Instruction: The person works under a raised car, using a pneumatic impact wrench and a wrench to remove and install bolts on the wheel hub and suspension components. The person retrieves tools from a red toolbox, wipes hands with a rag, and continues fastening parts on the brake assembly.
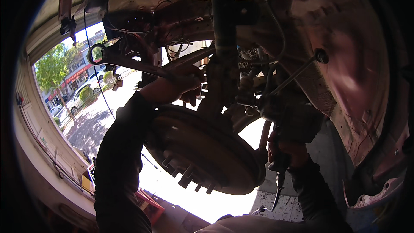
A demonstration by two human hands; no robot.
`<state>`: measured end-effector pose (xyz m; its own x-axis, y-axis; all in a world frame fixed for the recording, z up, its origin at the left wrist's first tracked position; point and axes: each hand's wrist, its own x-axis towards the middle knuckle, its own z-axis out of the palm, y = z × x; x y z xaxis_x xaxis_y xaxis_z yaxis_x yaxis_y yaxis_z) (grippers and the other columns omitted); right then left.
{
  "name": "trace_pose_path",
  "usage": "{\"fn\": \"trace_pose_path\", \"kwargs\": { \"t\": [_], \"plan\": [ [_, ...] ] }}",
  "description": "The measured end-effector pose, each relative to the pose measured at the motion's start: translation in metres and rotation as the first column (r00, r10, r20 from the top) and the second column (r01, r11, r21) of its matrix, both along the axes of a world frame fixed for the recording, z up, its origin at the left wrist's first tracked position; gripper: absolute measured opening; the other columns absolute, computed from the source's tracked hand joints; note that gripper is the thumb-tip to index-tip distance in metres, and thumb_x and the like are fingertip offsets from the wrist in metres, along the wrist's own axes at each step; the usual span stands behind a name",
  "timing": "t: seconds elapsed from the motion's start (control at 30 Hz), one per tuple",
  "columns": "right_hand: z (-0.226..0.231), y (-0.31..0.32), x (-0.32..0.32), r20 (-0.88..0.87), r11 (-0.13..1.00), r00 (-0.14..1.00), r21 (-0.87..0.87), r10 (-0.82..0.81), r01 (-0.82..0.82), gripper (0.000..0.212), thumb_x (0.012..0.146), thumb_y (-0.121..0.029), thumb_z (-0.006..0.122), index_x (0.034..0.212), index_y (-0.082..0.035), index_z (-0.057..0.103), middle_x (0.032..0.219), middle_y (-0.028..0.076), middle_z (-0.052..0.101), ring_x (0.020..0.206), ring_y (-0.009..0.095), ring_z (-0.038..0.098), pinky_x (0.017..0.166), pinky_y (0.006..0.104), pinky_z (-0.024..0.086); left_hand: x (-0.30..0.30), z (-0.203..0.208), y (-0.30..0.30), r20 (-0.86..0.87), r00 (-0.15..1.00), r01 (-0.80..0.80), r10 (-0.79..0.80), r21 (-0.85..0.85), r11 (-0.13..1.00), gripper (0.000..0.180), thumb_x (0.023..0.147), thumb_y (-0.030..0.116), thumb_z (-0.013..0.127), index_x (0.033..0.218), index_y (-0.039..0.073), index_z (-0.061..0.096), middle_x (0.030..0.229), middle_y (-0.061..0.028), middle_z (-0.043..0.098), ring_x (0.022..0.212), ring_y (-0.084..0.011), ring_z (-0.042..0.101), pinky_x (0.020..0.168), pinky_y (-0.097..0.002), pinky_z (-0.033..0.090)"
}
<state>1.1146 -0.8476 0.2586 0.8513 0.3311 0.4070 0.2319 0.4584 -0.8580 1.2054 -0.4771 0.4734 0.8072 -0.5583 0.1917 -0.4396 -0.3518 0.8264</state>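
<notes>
Raised among the suspension parts, my left hand is curled around a long ring wrench, whose ring end sticks out to the left. My right hand grips the handle of a dark pistol-shaped air impact wrench from below. The nose of that tool points left toward the lower strut; whether its socket sits on a bolt is too dark to tell. Below and between my hands hangs a brake disc with several wheel studs pointing down toward me. A hose hangs from the tool's handle.
The reddish wheel arch panel curves around the right side. A thin rod runs up to a round mount there. Loose cables dangle at the left, before an open doorway onto a sunlit street. A red object stands low behind my left arm.
</notes>
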Motion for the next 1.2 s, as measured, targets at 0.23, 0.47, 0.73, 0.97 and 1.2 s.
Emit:
{"fn": "trace_pose_path", "kwargs": {
  "t": [0.23,0.47,0.73,0.97,1.2],
  "plan": [
    [-0.053,-0.006,0.007,0.068,0.965,0.994,0.240,0.089,-0.103,0.047,0.098,-0.037,0.070,0.129,-0.002,0.063,0.081,0.010,0.064,0.070,0.029,0.068,0.065,0.0421,0.056,-0.002,0.008,0.027,0.144,0.979,-0.109,0.146,-0.236,0.966,0.025,0.113,0.027,0.060,0.126,0.006,0.065,0.092,-0.0027,0.066,0.074,-0.0126,0.064,0.074,-0.0330,0.058],
    [-0.089,0.009,-0.040,0.250,0.949,0.936,0.257,-0.249,0.184,0.048,0.099,-0.035,0.076,0.132,-0.005,0.060,0.087,0.010,0.067,0.075,0.028,0.069,0.067,0.0409,0.057,-0.099,-0.076,0.127,0.216,0.817,-0.265,0.535,-0.683,0.681,0.023,0.111,0.021,0.053,0.127,0.006,0.060,0.077,-0.0002,0.056,0.057,-0.0085,0.050,0.063,-0.0296,0.047],
    [-0.089,0.058,-0.134,0.497,0.865,0.708,0.269,-0.501,0.424,0.046,0.097,-0.026,0.082,0.131,-0.004,0.061,0.100,0.013,0.072,0.085,0.030,0.073,0.073,0.0419,0.064,-0.184,-0.357,0.214,-0.290,0.583,-0.639,0.759,-0.740,0.208,0.021,0.108,0.019,0.054,0.127,0.009,0.058,0.086,-0.0032,0.062,0.056,-0.0123,0.051,0.058,-0.0295,0.047],
    [-0.100,0.231,-0.173,0.484,0.883,0.740,0.198,-0.466,0.427,0.046,0.096,-0.025,0.082,0.132,-0.005,0.062,0.098,0.012,0.073,0.084,0.029,0.072,0.072,0.0413,0.062,-0.201,-0.513,0.302,-0.459,0.727,-0.679,0.510,-0.586,0.442,0.022,0.105,0.017,0.056,0.125,0.007,0.058,0.088,-0.0066,0.064,0.057,-0.0144,0.055,0.053,-0.0312,0.047],
    [-0.153,0.465,-0.108,0.179,0.999,0.983,-0.016,-0.043,0.047,0.047,0.094,-0.026,0.082,0.133,-0.007,0.063,0.097,0.011,0.073,0.084,0.029,0.073,0.073,0.0424,0.060,-0.340,-0.551,0.407,-0.524,0.668,-0.738,0.529,-0.561,0.375,0.019,0.110,0.014,0.061,0.126,0.004,0.061,0.092,-0.0067,0.068,0.071,-0.0131,0.063,0.062,-0.0304,0.051]
  ]
}}
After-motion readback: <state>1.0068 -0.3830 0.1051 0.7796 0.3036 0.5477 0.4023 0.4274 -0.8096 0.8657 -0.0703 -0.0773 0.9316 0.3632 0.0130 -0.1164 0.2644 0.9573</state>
